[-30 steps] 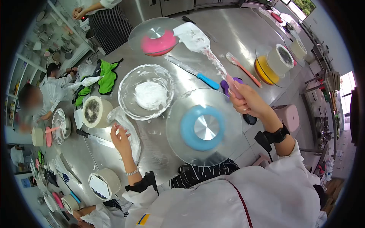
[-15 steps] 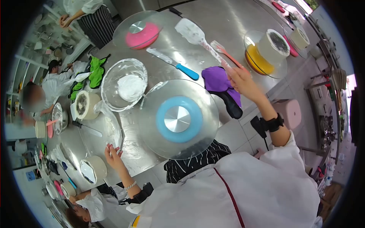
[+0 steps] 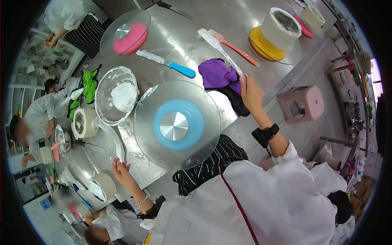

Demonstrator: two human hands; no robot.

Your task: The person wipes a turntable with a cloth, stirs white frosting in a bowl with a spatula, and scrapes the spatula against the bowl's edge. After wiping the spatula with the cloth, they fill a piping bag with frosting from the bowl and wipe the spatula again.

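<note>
My right hand (image 3: 252, 94) is closed around the handle end of a white spatula (image 3: 215, 44) smeared with cream, its blade stretching away over the table. Beside that hand lies a purple cloth (image 3: 216, 72) with a black part. My left hand (image 3: 122, 173) hovers near the table's front edge, fingers loosely curled and apart. Right by its fingertips is the tail of a clear plastic piping bag (image 3: 115, 141) with cream in it. Between my hands stands a glass turntable (image 3: 145, 134) with a blue base. Behind it on the left sits a clear bowl (image 3: 100, 102) of white cream.
A blue-handled palette knife (image 3: 181, 69) and an orange spatula (image 3: 241, 53) lie farther back. White cakes (image 3: 281, 28) stand at the right and left (image 3: 85, 122). A pink-based turntable (image 3: 132, 38) is at the back. A pink stool (image 3: 304, 96) stands right; other people work on the left.
The view has shifted. My right hand has moved the spatula nearer the orange one, and its blade now shows narrower, more edge-on. My left hand stays near the piping bag's tail.
</note>
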